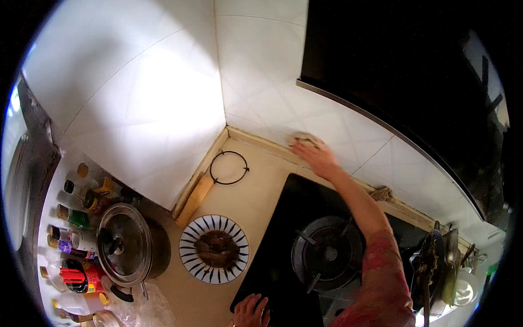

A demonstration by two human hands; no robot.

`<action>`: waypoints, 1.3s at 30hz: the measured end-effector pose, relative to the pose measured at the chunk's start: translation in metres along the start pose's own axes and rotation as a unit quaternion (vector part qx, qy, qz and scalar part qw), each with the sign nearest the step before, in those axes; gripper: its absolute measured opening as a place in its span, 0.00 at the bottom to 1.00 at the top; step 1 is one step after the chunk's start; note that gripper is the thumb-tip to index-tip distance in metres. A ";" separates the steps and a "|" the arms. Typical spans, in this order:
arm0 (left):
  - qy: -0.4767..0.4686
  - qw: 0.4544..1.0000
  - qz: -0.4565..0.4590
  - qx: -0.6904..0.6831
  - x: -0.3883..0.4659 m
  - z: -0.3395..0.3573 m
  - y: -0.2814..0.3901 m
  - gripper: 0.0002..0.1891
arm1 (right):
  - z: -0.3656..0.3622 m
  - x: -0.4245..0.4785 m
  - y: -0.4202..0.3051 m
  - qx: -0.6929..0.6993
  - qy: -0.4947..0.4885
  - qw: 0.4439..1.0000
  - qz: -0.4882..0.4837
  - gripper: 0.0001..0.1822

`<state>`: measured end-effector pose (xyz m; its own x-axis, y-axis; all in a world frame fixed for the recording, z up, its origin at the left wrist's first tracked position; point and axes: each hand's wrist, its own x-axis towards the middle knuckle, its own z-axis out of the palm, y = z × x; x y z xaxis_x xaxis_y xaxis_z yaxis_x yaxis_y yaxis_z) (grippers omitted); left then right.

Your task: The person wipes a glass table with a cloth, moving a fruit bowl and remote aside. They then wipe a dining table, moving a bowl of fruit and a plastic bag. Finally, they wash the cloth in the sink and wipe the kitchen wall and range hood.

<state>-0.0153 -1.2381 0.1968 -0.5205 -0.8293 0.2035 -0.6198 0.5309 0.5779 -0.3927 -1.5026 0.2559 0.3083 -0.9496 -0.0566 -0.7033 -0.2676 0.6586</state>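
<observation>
My right hand reaches across the gas hob and presses a rag against the white tiled wall. The rag is blurred and partly hidden by the fingers. At the bottom, my left hand lies at the hob's near left corner, fingers slightly apart and holding nothing visible. Left of the hob a blue-striped plate carries some brown food. Farther back, a black metal ring stand lies flat on the beige counter near the corner.
A lidded steel pot stands left of the plate, beside several bottles. A wooden strip lies along the left wall. The burner is under my right arm. A dark range hood overhangs the right side; pans stand beyond.
</observation>
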 end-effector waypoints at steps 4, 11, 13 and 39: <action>0.025 1.000 0.005 0.011 -0.001 0.012 0.001 0.21 | -0.017 -0.019 0.029 -0.048 0.121 0.986 0.107 0.33; 0.052 0.997 0.030 0.045 0.001 0.011 0.001 0.19 | -0.121 0.138 0.046 -0.012 0.225 0.963 0.150 0.33; 0.047 0.998 0.041 0.016 0.002 0.006 -0.002 0.18 | -0.108 0.167 0.030 0.019 0.259 0.956 0.133 0.33; -0.069 0.994 0.038 0.072 0.006 0.001 0.010 0.22 | 0.015 0.023 -0.048 0.132 0.103 0.982 0.082 0.20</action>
<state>-0.0254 -1.2372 0.2032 -0.6382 -0.7595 0.1263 -0.6479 0.6184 0.4447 -0.3617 -1.5140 0.2116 0.2804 -0.9376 0.2056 -0.8877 -0.1719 0.4270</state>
